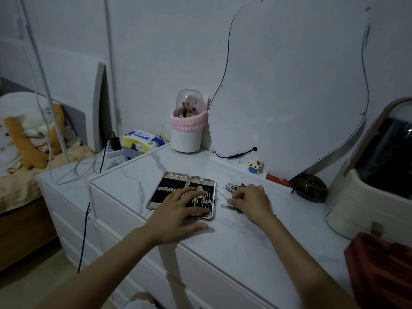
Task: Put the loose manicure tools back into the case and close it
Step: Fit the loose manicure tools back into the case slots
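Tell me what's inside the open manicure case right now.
The open case holds a row of tools in each half. The left hand lies flat over its near middle, hiding whatever sits beneath it. Loose tools lie outside, by the right hand.

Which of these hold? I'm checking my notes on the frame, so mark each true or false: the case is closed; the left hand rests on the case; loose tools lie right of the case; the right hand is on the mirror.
1. The case is closed. False: it lies open.
2. The left hand rests on the case. True.
3. Loose tools lie right of the case. True.
4. The right hand is on the mirror. False: it is on the tools.
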